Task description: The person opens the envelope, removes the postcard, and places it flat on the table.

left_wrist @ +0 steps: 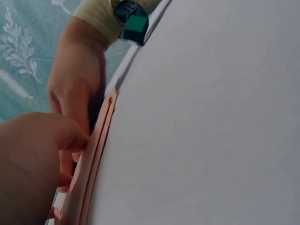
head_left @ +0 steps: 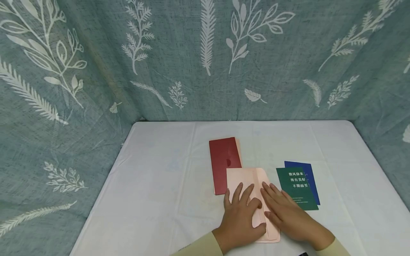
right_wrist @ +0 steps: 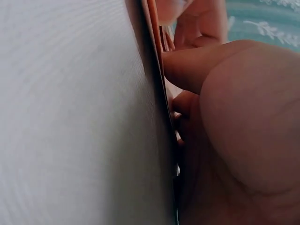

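Observation:
A pale pink envelope (head_left: 241, 177) with a long flap along its right side lies on the white table. My left hand (head_left: 238, 217) presses on its lower part, fingers spread and the index finger bent. Along the flap rests my right hand (head_left: 285, 213), its fingers nearly straight and pointing up and left. In the left wrist view, the envelope's layered edge (left_wrist: 93, 159) runs beneath the left hand (left_wrist: 28, 164). In the right wrist view, the thumb of the right hand (right_wrist: 248, 112) touches the envelope's edge. The hands cover much of the envelope's lower half.
A dark red envelope (head_left: 224, 160) lies behind and left of the pink one, over another pink piece (head_left: 238, 145). To the right, a green card (head_left: 291, 176) with white writing overlaps a blue card (head_left: 312, 181). A leaf-patterned curtain (head_left: 224, 89) hangs behind the white table (head_left: 153, 170).

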### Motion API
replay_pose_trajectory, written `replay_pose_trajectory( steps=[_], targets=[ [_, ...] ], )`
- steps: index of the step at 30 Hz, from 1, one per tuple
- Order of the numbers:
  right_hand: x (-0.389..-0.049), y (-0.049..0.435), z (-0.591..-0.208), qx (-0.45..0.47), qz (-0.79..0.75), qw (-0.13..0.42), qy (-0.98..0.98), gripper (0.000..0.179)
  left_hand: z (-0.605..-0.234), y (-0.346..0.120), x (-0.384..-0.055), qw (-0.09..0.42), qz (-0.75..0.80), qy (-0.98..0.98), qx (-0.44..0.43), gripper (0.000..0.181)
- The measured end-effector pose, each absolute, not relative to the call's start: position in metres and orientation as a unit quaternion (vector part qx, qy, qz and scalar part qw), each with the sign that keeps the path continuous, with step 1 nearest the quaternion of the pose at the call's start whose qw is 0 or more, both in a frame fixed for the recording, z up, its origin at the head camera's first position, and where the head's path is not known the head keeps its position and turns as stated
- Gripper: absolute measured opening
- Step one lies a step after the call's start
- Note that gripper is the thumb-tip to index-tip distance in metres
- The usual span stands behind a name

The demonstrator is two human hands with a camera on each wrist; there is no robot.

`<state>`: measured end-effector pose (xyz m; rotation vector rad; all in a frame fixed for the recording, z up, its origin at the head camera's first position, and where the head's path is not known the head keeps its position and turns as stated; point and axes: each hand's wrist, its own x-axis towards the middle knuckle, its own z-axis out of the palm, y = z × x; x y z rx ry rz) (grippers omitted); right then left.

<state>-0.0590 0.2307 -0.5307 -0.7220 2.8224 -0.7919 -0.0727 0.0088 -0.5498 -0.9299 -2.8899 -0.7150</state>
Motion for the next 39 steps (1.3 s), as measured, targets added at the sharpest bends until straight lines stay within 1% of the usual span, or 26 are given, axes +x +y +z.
replay_pose_trajectory(
  steps=[3, 6, 11, 17, 20, 25, 30, 33, 36, 39],
  targets=[
    [-0.059, 0.233, -0.532, -0.243, -0.277, 0.058, 0.928, 0.067, -0.547, 0.007, -0.074, -0.005, -0.219, -0.927, -0.304, 0.043],
    [-0.06, 0.234, -0.533, -0.252, -0.286, 0.053, 0.923, 0.067, -0.544, 0.003, -0.077, -0.028, -0.197, -0.928, -0.316, 0.055],
    [-0.062, 0.234, -0.535, -0.256, -0.292, 0.063, 0.919, 0.068, -0.54, -0.008, -0.083, -0.07, -0.167, -0.927, -0.329, 0.074],
    [-0.062, 0.233, -0.534, -0.252, -0.299, 0.071, 0.918, 0.069, -0.538, -0.017, -0.089, -0.107, -0.145, -0.925, -0.334, 0.086],
    [-0.062, 0.233, -0.533, -0.25, -0.304, 0.073, 0.916, 0.069, -0.535, -0.022, -0.092, -0.112, -0.154, -0.924, -0.33, 0.09],
    [-0.061, 0.234, -0.531, -0.248, -0.305, 0.075, 0.916, 0.069, -0.533, -0.034, -0.101, -0.095, -0.184, -0.926, -0.315, 0.094],
    [-0.061, 0.235, -0.531, -0.248, -0.308, 0.076, 0.915, 0.069, -0.536, -0.048, -0.115, -0.063, -0.265, -0.925, -0.264, 0.097],
    [-0.061, 0.236, -0.532, -0.248, -0.308, 0.076, 0.915, 0.069, -0.534, -0.057, -0.123, -0.057, -0.34, -0.914, -0.215, 0.094],
    [-0.061, 0.237, -0.533, -0.249, -0.309, 0.075, 0.915, 0.069, -0.53, -0.064, -0.129, -0.062, -0.432, -0.888, -0.145, 0.089],
    [-0.061, 0.238, -0.534, -0.252, -0.313, 0.072, 0.913, 0.069, -0.525, -0.07, -0.135, -0.072, -0.54, -0.837, -0.056, 0.086]
  ],
)
